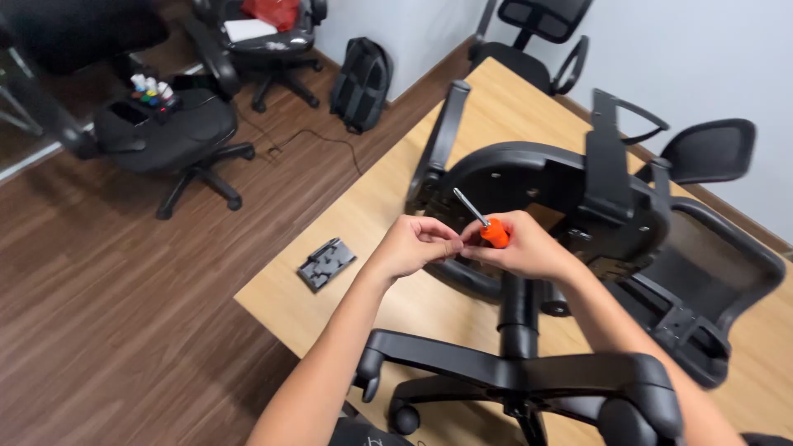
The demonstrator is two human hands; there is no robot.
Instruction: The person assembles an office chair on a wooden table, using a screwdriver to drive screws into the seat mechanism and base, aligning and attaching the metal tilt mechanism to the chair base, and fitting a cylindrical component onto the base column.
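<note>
Two hands meet above an overturned black office chair (570,206) lying on a wooden table (372,215). The right hand (529,248) is closed around the orange handle of a screwdriver (487,227), its metal shaft pointing to 10 o'clock. The left hand (413,246) is curled, fingertips pinched just beside the handle. The chair's wheeled base (520,372) rises at 6 o'clock before the arms. A grey plastic tray (326,264) with compartments lies at 9 o'clock; its contents I cannot tell.

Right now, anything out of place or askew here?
Yes: an office chair lies upside down on the wooden table, its wheeled base pointing toward the camera. Both hands hold an orange-handled screwdriver.
</note>
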